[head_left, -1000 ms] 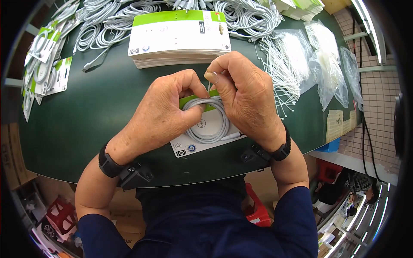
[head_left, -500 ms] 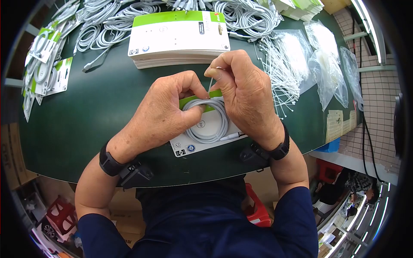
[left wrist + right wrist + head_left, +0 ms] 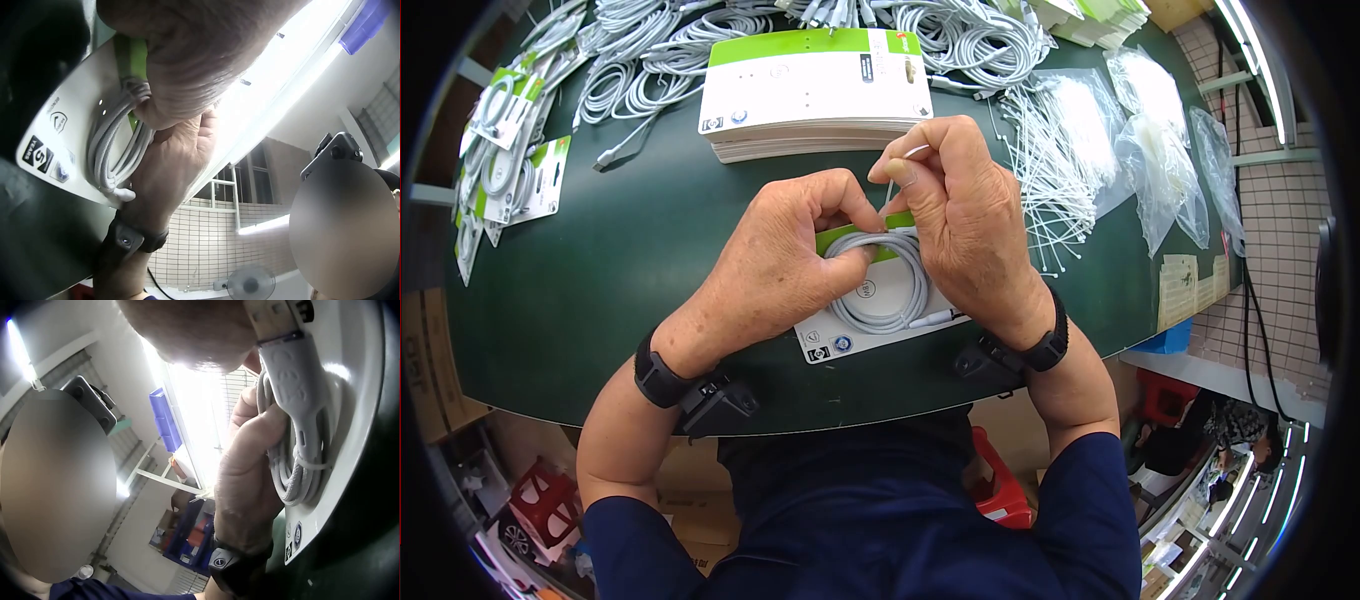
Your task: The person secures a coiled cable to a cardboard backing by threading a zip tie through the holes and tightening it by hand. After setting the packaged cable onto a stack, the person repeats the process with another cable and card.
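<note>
A coiled grey-white cable (image 3: 920, 290) lies on a white and green card (image 3: 855, 340) near the table's front edge. The left hand (image 3: 785, 250) pinches the coil and the card's green top, thumb over the cable. Just above the coil's top right, the right hand (image 3: 965, 215) pinches a thin white tie (image 3: 917, 150) between thumb and forefinger, and the tie runs down to the card. In the right wrist view, a USB plug (image 3: 290, 375) lies along the coil (image 3: 294, 481), with a white tie (image 3: 312, 465) around the cable below it.
Behind the hands stands a stack of cards (image 3: 815, 90). Loose cables (image 3: 645, 65) lie along the back, carded cables (image 3: 505, 150) at the left. White ties (image 3: 1060, 160) and clear bags (image 3: 1165, 150) lie at the right.
The right hand has shifted slightly left, and more of the white tie shows over its forefinger. The left hand keeps its grip on the coil and card.
</note>
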The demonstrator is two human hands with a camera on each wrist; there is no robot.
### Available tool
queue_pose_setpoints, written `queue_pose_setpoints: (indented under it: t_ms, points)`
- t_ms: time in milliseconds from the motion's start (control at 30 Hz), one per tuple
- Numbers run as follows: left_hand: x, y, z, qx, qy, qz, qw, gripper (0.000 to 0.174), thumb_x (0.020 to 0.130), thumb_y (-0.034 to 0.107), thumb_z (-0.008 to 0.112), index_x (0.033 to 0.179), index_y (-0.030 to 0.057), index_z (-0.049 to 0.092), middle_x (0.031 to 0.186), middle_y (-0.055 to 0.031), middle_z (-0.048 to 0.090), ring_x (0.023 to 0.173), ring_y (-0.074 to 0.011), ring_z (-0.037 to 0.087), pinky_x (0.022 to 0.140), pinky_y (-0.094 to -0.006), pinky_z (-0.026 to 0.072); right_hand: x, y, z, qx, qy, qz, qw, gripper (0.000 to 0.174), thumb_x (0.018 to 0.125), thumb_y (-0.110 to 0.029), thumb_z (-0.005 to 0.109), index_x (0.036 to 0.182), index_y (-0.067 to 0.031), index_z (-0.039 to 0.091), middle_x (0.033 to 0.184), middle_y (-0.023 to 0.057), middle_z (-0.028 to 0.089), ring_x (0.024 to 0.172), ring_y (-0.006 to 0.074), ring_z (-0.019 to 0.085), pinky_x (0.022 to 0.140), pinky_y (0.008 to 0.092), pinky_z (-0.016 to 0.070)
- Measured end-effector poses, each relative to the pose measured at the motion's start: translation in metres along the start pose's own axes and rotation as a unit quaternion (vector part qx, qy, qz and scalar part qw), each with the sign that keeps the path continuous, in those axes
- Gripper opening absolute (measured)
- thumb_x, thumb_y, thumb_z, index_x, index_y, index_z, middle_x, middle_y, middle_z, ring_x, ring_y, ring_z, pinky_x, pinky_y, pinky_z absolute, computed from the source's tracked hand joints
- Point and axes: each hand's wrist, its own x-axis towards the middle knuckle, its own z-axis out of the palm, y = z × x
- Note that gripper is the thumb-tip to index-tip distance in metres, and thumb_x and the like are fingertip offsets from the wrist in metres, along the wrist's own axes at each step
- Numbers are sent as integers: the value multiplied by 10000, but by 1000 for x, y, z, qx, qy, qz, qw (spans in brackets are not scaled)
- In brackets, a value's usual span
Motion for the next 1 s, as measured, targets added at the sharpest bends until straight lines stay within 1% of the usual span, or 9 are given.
queue_pose_setpoints:
  t_ms: [167, 267, 300, 433, 567, 667, 800, 900, 1000]
  points:
    - [0, -3, 0, 0, 14, 21, 1000, 115, 836, -58, 695, 947, -32, 692, 906, -72, 741, 910, -119, 715, 903, -305, 601, 2, -2, -2, -19, -18, -12, 1000, 96, 1052, -16, 649, 1124, 14, 594, 974, 104, 748, 830, 178, 762, 714, 307, 629]
    - [0, -4, 0, -13, 19, 24, 999, 110, 838, -65, 694, 942, -29, 694, 910, -68, 741, 920, -114, 714, 911, -305, 601, 3, -2, -1, -22, -3, -57, 998, 91, 1002, 0, 704, 1091, 10, 687, 965, 93, 743, 844, 175, 756, 700, 307, 613]
    - [0, -3, 1, -20, 23, 21, 999, 121, 839, -67, 695, 953, -28, 695, 915, -67, 742, 926, -112, 714, 915, -304, 601, 5, -2, -2, -22, -3, -58, 998, 91, 1002, 0, 704, 1091, 10, 687, 965, 93, 743, 844, 175, 756, 700, 307, 613]
    - [1, -1, 1, -34, 26, 12, 999, 157, 842, -73, 695, 991, -24, 696, 936, -69, 748, 942, -108, 715, 920, -301, 599, 10, -11, -16, -48, -39, -117, 991, 129, 948, 35, 735, 1059, -19, 773, 961, 90, 746, 846, 166, 749, 668, 297, 584]
    - [1, 2, -4, -41, 20, -4, 999, 207, 843, -76, 690, 1042, -20, 695, 971, -79, 760, 943, -114, 720, 909, -298, 599, 8, -27, -26, -90, -52, -106, 989, 187, 933, 56, 732, 1072, -42, 810, 955, 87, 749, 834, 155, 727, 667, 292, 561]
    - [1, 4, -5, -56, 19, -14, 998, 243, 845, -73, 683, 1082, -20, 692, 997, -86, 767, 934, -121, 724, 894, -296, 599, 6, -36, -32, 44, -128, 13, 991, 258, 911, 81, 728, 1121, -40, 813, 948, 77, 750, 817, 150, 707, 683, 291, 557]
    - [1, 4, -5, -85, 23, -6, 996, 248, 845, -55, 666, 1084, -30, 728, 990, -101, 783, 899, -129, 729, 860, -293, 595, 9, -30, -41, 107, -191, 34, 975, 297, 892, 97, 734, 1144, -38, 813, 915, 68, 743, 797, 149, 695, 678, 286, 546]
    - [1, 4, -13, 17, -11, 1, 1000, 214, 873, -28, 724, 1084, -41, 760, 1012, -63, 786, 977, -87, 714, 935, -270, 589, 11, -33, -47, 114, -205, 16, 972, 296, 881, 101, 739, 1131, -38, 817, 907, 67, 742, 789, 147, 700, 663, 281, 541]
    - [1, 5, -13, 21, 7, 7, 1000, 198, 874, -22, 727, 1064, -41, 778, 997, -69, 792, 964, -94, 721, 930, -273, 593, 11, -35, -46, 114, -210, 15, 971, 284, 869, 96, 753, 1109, -41, 821, 903, 69, 741, 783, 149, 700, 657, 279, 540]
